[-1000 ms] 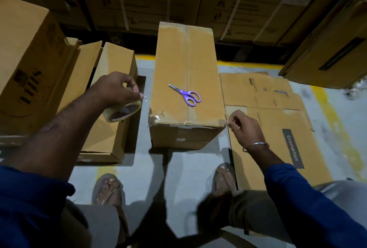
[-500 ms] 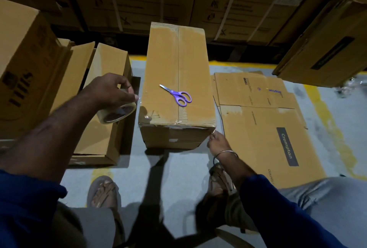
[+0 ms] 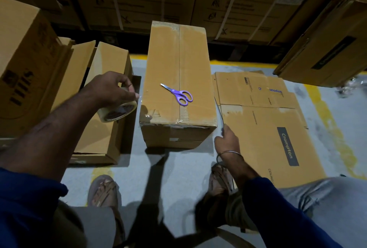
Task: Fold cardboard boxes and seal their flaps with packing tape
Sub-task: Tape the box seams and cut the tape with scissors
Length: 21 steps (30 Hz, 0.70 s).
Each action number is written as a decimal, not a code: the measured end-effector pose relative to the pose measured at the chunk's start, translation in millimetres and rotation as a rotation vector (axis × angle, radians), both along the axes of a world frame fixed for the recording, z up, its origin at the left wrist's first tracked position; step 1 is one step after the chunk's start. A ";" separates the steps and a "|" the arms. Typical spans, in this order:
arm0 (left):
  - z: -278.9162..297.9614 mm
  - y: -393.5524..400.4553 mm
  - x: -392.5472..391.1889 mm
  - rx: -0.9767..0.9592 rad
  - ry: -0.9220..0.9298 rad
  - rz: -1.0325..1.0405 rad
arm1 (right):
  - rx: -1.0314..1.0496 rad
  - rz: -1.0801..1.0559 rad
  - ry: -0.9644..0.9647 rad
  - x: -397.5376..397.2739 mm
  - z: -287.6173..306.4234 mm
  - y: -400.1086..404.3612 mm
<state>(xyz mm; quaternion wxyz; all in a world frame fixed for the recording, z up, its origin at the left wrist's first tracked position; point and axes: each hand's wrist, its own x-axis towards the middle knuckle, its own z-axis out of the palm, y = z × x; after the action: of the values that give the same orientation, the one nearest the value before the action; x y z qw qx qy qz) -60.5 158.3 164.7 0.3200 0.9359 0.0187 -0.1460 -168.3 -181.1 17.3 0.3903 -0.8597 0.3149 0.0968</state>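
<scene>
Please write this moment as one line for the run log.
left hand: grips tape roll | right hand: at flat carton edge | scissors: on sealed box

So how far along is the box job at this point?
The middle box looks done: flaps closed, tape along its seam, purple scissors lying on top. In hand: the left hand grips the tape roll, while the right hand reaches by the box's near corner. Left: the flattened cartons on the floor, not yet folded.
</scene>
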 end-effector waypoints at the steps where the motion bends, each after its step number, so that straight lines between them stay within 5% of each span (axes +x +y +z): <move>1: -0.1 -1.1 0.6 -0.004 0.000 0.000 | 0.075 0.000 -0.009 1.0 -3.4 6.0; 7: -0.3 -4.6 -1.1 -0.018 0.016 -0.021 | 0.264 -0.052 0.002 9.6 -9.4 15.2; 13: 0.0 -1.8 -1.2 -0.008 0.012 -0.010 | 0.234 0.074 0.208 2.3 -14.9 16.3; 16: 0.8 -3.6 -1.1 -0.013 0.017 -0.014 | 0.081 0.184 0.290 -0.9 -11.8 21.3; 21: 0.1 -1.5 -0.7 -0.019 0.011 -0.019 | -0.206 0.105 0.168 1.4 -5.3 3.6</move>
<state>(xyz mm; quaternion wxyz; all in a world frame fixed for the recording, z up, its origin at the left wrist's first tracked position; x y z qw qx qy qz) -61.2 156.8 164.8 0.3273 0.9322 0.0103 -0.1544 -167.0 -177.4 12.0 0.2665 -0.8994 0.3095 0.1558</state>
